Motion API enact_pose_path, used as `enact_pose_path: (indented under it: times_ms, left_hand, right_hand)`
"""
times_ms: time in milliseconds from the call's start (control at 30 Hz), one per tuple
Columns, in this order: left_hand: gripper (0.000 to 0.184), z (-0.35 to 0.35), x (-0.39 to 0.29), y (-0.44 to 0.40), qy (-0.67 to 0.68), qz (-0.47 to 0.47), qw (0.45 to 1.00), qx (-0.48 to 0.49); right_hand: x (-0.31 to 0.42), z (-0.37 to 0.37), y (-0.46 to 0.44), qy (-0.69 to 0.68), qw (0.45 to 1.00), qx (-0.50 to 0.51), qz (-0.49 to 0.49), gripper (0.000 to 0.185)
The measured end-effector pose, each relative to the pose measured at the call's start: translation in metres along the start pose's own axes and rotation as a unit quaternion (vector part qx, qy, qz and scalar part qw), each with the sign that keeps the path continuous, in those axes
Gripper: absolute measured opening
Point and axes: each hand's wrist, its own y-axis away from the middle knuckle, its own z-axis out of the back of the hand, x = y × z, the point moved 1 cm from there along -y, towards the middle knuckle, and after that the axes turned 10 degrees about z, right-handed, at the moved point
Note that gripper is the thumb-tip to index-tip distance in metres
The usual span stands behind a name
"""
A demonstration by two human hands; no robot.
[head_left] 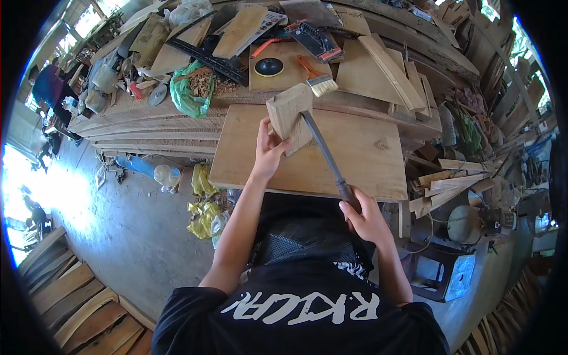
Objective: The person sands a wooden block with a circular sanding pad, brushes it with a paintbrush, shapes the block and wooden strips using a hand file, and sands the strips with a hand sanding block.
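Note:
My left hand (271, 151) grips a thick wooden block (289, 115) by its lower left side, holding it tilted above a wooden board (355, 148). In my right hand (365, 218) is the dark handle of a long metal file (322, 145). The file's far end meets the block near its right edge, where a dark hole or notch seems to be; I cannot tell how deep the tip goes. My right fingers are wrapped round the handle.
Behind the board, a paintbrush (316, 77), a black round pad (269, 67) and a green bag of shavings (192, 92) lie on stacked planks. A plastic stool (441, 272) stands at right. Another person (50, 89) is at far left.

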Motion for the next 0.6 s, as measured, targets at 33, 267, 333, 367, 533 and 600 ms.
enact_pose_path:
  times_ms: [33,267,333,367,533,600]
  left_hand:
    - [0.063,-0.002,-0.002,0.002,-0.01,-0.008,1.0,0.001]
    - [0.079,0.008,0.004,0.0,-0.254,-0.006,0.967,-0.009]
    - [0.084,0.013,0.012,-0.001,-0.359,-0.012,0.933,-0.037]
    - [0.083,0.007,0.012,0.003,-0.372,-0.044,0.925,-0.059]
    - [0.079,0.009,0.018,0.009,-0.523,-0.15,0.83,-0.121]
    - [0.079,-0.003,-0.03,0.011,-0.57,-0.055,0.816,-0.083]
  right_hand:
    - [-0.001,0.001,0.001,0.007,1.0,-0.002,0.006,0.035]
    - [0.001,0.017,0.017,0.013,1.0,0.0,-0.004,0.037]
    - [0.008,0.022,0.022,-0.02,1.0,-0.006,-0.022,0.037]
    - [0.014,0.026,0.023,-0.038,0.999,-0.014,-0.026,0.037]
    - [0.03,0.034,0.021,-0.064,0.997,-0.05,-0.011,0.043]
    - [0.027,0.036,0.02,-0.063,0.996,-0.056,-0.001,0.044]
